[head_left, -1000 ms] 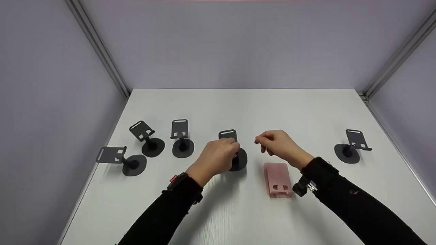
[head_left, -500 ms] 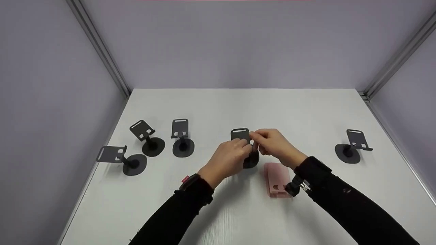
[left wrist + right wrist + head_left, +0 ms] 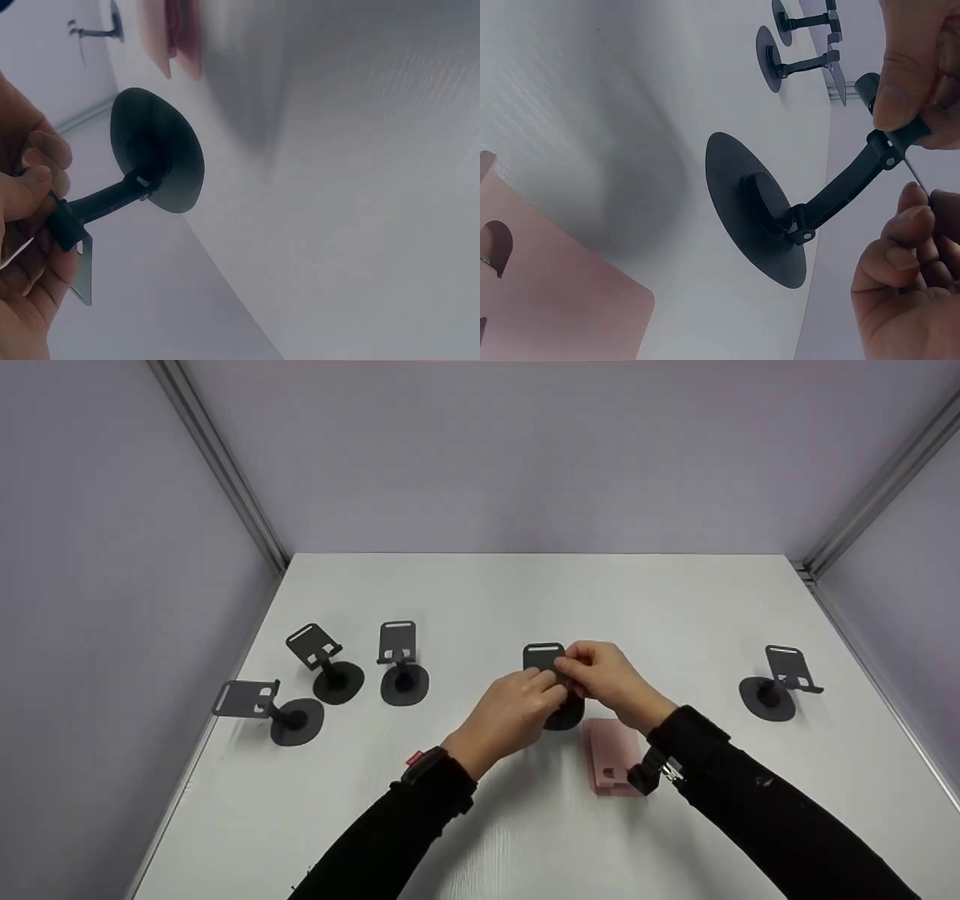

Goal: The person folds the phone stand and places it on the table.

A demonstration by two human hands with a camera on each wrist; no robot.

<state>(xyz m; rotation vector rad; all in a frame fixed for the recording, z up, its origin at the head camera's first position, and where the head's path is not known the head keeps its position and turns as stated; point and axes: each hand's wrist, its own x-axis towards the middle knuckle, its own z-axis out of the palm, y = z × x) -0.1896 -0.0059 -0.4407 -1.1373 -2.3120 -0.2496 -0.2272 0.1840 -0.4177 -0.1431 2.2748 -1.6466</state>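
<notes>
Both hands hold a black phone stand (image 3: 565, 712) in the middle of the table, just beyond a pink phone stand (image 3: 615, 750). My left hand (image 3: 516, 709) grips its plate near the hinge and lower lip. My right hand (image 3: 611, 679) has thumb and fingers pinched at the plate's right side. In the left wrist view the round base (image 3: 157, 150) and jointed arm (image 3: 109, 202) are tilted, and fingers cover much of the hinge. In the right wrist view a thin bright edge shows between hinge and right fingertips; its exact kind is unclear.
Three black phone stands stand at the left: one sideways (image 3: 296, 722), one angled (image 3: 339, 682), one facing forward (image 3: 405, 684). Another black phone stand (image 3: 766, 699) is far right. Pale walls (image 3: 525, 457) enclose the white table (image 3: 480, 592) at its back and sides.
My left hand has carried the black phone stand to the right. My right hand, earlier apart from it with fingertips together, now meets the plate's right side. The other stands have stayed put.
</notes>
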